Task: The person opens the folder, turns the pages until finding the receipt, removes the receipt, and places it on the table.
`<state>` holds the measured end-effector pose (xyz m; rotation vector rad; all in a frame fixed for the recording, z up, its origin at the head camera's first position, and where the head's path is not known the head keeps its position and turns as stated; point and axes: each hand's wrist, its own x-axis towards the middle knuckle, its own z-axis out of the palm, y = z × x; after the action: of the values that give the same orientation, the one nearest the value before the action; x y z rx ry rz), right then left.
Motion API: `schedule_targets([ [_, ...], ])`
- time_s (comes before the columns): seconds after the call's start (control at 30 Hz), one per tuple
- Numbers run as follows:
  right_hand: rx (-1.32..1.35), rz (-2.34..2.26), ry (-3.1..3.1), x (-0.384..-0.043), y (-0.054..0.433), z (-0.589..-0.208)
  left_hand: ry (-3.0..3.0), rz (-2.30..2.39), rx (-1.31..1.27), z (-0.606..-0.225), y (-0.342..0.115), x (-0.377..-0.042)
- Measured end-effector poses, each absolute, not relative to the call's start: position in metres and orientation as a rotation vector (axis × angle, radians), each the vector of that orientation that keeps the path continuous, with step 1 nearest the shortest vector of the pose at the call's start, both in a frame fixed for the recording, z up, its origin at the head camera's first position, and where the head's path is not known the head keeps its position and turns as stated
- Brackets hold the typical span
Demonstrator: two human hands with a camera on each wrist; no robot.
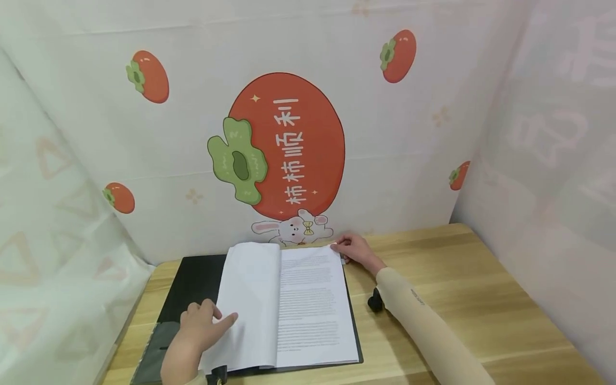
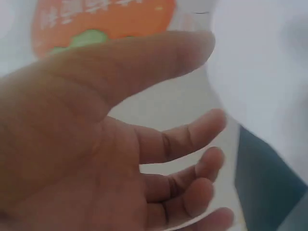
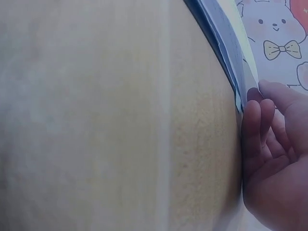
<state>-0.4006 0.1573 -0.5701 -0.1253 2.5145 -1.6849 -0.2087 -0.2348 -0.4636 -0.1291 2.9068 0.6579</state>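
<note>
An open black folder [image 1: 199, 278] lies on the table with a stack of paper in it. The left-hand page [image 1: 250, 299] is turned over and blank, curving up at the fold; the right-hand page [image 1: 310, 305] carries printed lines. My right hand [image 1: 355, 250] pinches the top right corner of the printed page between thumb and fingers, and the right wrist view shows that sheet's edge [image 3: 249, 62] lifted off those below. My left hand [image 1: 197, 329] hovers over the turned page's left edge, thumb and fingers spread apart with nothing between them, as the left wrist view shows.
The wooden table [image 1: 433, 289] extends to the right of the folder. A white cloth [image 1: 183, 133] printed with persimmons and a rabbit hangs behind the table, and pale cloth sides [image 1: 539, 160] close in left and right. A grey-green flap [image 1: 156, 347] lies at the folder's lower left.
</note>
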Motion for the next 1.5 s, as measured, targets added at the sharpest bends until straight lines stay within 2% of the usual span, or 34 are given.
schedule_targets([
  [0.23,-0.075,-1.700,2.484,-0.399,0.155,-0.561,3.055,0.861,0.105,-0.448,-0.206,-0.202],
  [0.5,0.068,-1.730,2.427,-0.390,0.137,-0.540,3.038,0.937,0.533,-0.452,-0.160,-0.204],
  [0.8,-0.014,-1.888,2.195,-0.390,0.124,-0.494,3.053,0.874,0.660,-0.458,-0.132,-0.201],
  [1.07,-0.064,-1.992,1.974,-0.384,0.100,-0.476,2.926,0.958,0.765,-0.458,-0.119,-0.199],
  [1.5,-0.178,-1.940,1.989,-0.375,0.055,-0.439,2.822,0.999,0.916,-0.456,-0.116,-0.198],
])
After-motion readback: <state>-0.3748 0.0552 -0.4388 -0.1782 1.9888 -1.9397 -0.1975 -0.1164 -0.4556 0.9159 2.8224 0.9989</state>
